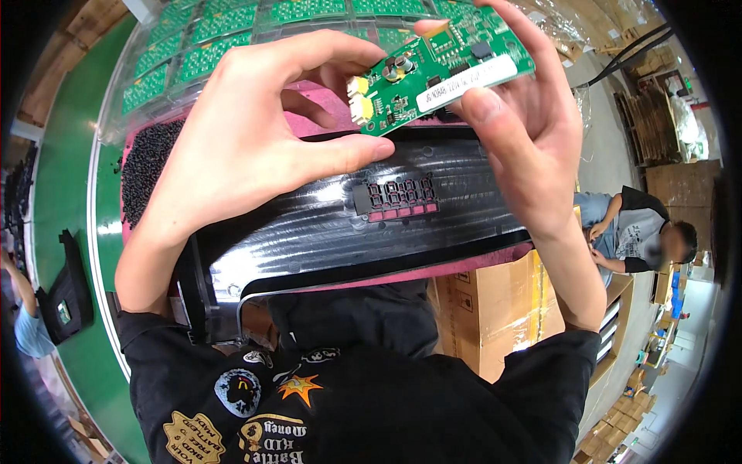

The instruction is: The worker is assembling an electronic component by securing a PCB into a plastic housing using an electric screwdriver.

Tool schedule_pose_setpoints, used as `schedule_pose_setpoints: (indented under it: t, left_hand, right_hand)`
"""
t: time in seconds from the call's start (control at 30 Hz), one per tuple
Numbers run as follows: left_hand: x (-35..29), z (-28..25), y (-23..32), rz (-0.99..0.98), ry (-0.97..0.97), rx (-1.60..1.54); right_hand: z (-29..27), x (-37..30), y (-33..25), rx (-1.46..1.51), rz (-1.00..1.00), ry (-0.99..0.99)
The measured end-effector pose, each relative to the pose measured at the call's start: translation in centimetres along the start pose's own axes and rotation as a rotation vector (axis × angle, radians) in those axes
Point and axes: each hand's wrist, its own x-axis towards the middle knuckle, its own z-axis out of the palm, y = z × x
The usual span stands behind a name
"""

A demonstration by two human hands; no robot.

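A green circuit board [456, 62] with a white label strip, capacitors and pale connectors is held up in both hands. My left hand [278, 131] has its thumb and fingers at the connector end. Around the other end, my right hand [533, 139] presses its thumb by the label, fingers behind the far edge. Below the board lies a long black plastic housing [309, 224] with digit-shaped display cutouts near its middle. It rests on a pink mat [410, 272].
Clear trays of green boards [224, 31] stand at the back. A pile of small black parts [151, 166] sits at left. A cardboard box [495, 317] is at lower right. Another person [641, 232] sits at right; a black housing [66, 290] lies on the green bench at left.
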Motion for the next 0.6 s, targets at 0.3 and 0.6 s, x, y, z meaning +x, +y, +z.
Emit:
schedule_pose_setpoints:
  t: [0.3, 0.6]
  left_hand:
    - [-0.3, 2.2, -1.2, 0.113, -0.224, 0.191]
    - [-1.1, 4.0, -2.6, 0.078, -0.441, 0.398]
  right_hand:
    - [-3.8, -6.4, 0.3, -0.378, 0.206, 0.010]
    - [-5.0, -7.9, 2.8, -0.892, 0.212, -0.258]
